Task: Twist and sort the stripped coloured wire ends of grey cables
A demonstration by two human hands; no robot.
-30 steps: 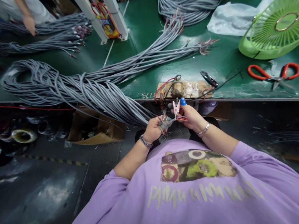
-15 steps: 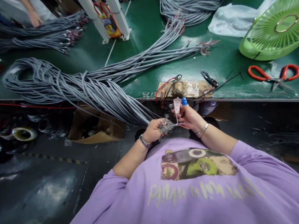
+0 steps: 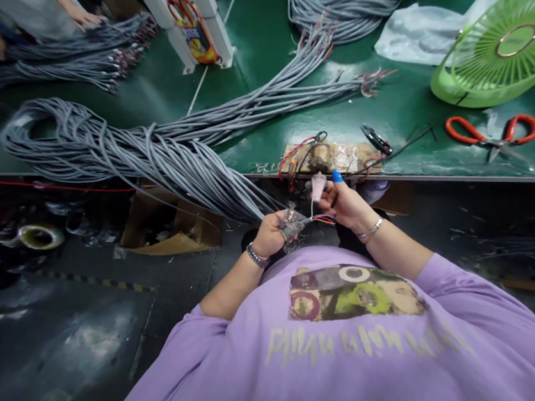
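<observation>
My left hand [image 3: 270, 233] is closed around the stripped ends of grey cables [image 3: 294, 226], where frayed shield strands stick out. Thin coloured wires [image 3: 322, 219] run from the cable end toward my right hand [image 3: 349, 206], which has a blue finger cover [image 3: 337, 176] on its thumb. The fingers of that hand are curled against a small pale pink piece [image 3: 319, 186]; its kind is not clear. A thin white strand hangs from it to the cable end. The long grey cable bundle [image 3: 187, 171] leads from my left hand up over the table's front edge.
On the green table [image 3: 415, 138] lie a taped cardboard block [image 3: 340, 157], cutting pliers [image 3: 376, 139], orange-handled scissors [image 3: 495, 139] and a green fan [image 3: 487, 50]. More cable coils [image 3: 353, 1] lie behind. A co-worker's hands [image 3: 85, 18] touch cables at the far left. A cardboard box [image 3: 174, 227] stands below.
My right hand has shifted slightly right and away from my left hand, with its thumb lifted a little from the pale piece. At the far left, a co-worker's hands have moved over the cables.
</observation>
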